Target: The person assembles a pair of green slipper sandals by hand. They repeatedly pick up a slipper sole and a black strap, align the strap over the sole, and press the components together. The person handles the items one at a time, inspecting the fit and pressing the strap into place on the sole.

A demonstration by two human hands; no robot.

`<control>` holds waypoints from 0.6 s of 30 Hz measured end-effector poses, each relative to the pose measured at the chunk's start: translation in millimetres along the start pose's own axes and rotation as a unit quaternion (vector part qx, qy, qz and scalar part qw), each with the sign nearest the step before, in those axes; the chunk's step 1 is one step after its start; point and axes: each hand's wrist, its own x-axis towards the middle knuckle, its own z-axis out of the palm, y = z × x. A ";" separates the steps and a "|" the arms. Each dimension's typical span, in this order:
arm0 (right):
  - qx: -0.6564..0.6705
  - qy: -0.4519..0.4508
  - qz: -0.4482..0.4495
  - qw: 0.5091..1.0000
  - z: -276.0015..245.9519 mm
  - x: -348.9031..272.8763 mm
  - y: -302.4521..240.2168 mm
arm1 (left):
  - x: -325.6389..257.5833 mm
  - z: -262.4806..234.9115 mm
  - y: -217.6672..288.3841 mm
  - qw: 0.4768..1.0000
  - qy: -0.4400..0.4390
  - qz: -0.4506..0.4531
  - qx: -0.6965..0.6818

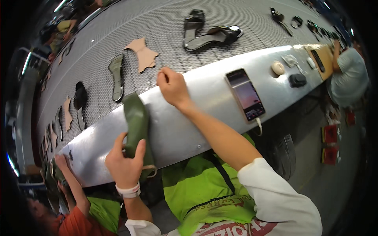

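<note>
My left hand (pixel 125 159) grips a green shoe last (pixel 136 120) around its heel end, thumb on one side and fingers on the other. The last tilts over the metal ledge, its toe end toward the mesh belt. A small light loop sticks out at its near end. My right hand (pixel 173 87) is closed, fingers curled, above the seam between ledge and belt; whatever it may hold is hidden. Close to both hands on the belt lie a dark-edged insole (pixel 116 78) and a tan cut leather piece (pixel 142 55).
Black sandal parts (pixel 212 38) lie farther up the mesh belt (pixel 165 23). On the metal ledge (pixel 193 114) are a plugged-in phone (pixel 246 94), a round beige case (pixel 277 68) and a black object (pixel 297 80). Co-workers sit at left (pixel 80 208) and right (pixel 348 74).
</note>
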 end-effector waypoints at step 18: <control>0.002 0.016 -0.010 1.000 11.6 1.1 -19.9 | 232.0 140.0 -109.0 0.988 -0.095 -0.013 0.119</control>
